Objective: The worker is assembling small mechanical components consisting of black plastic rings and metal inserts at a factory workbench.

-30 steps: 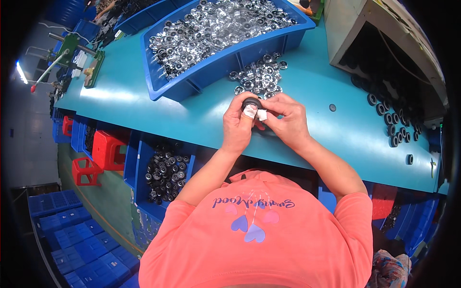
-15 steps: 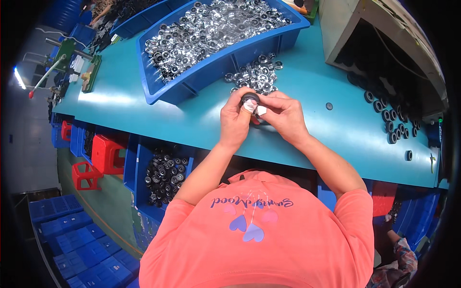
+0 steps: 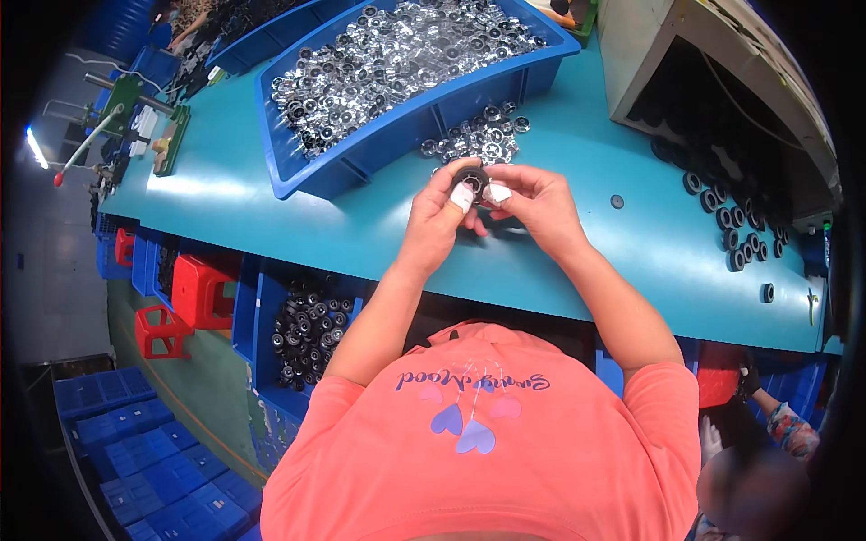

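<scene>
Both of my hands meet over the teal table, just in front of a loose pile of shiny hubs (image 3: 494, 135). Between them is a small wheel, a black tyre (image 3: 481, 172) with a bright ring showing inside it. My left hand (image 3: 430, 225) closes on its left side, the thumb, wrapped in white, across its face. On the other side my right hand (image 3: 544, 206) pinches the wheel's edge; its thumb also has a white wrap. The fingers behind the wheel are partly hidden.
A blue bin (image 3: 406, 133) heaped with shiny hubs stands behind the pile. Several black tyres (image 3: 737, 216) lie to the right by a cream housing (image 3: 631, 68); one dark ring (image 3: 617, 201) lies apart. A lever press (image 3: 126, 108) is far left. Another person (image 3: 780, 424) is at lower right.
The wheel has tilted so its face with the bright ring shows more. My right thumb has come against its edge. At lower right, the other person has moved further into view.
</scene>
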A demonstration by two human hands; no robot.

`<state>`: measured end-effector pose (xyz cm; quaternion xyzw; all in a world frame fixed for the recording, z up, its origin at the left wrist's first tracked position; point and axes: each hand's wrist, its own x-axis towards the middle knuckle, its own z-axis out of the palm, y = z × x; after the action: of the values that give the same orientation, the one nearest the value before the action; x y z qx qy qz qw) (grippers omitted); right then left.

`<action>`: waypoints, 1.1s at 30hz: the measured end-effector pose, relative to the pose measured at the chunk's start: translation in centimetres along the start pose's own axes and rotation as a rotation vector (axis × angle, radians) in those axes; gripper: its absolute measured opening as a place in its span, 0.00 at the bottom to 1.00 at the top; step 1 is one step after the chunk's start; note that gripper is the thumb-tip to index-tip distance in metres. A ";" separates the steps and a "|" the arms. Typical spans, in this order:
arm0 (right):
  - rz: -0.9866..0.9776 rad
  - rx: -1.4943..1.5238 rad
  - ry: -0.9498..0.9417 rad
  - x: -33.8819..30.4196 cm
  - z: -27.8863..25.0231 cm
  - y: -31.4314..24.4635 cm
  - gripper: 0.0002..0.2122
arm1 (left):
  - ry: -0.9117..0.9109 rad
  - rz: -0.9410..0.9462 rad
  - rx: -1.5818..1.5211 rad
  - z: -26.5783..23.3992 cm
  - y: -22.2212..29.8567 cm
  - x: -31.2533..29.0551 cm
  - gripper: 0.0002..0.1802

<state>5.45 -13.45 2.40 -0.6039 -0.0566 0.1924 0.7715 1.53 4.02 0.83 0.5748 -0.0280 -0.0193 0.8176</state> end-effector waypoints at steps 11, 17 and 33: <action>-0.212 -0.251 -0.064 -1.0 0.0 0.9 0.15 | 0.174 0.045 0.282 0.8 0.6 -0.9 0.11; -0.017 0.075 -0.080 0.3 -1.0 1.7 0.12 | 0.030 0.028 0.334 0.8 0.7 -0.1 0.17; -0.129 -0.248 -0.013 1.1 -1.8 4.7 0.11 | 0.098 0.300 1.175 3.2 0.3 -1.6 0.33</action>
<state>5.99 -13.76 -2.71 -0.6885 -0.1235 0.1377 0.7013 -0.28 1.24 2.18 0.9199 -0.0771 0.1410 0.3578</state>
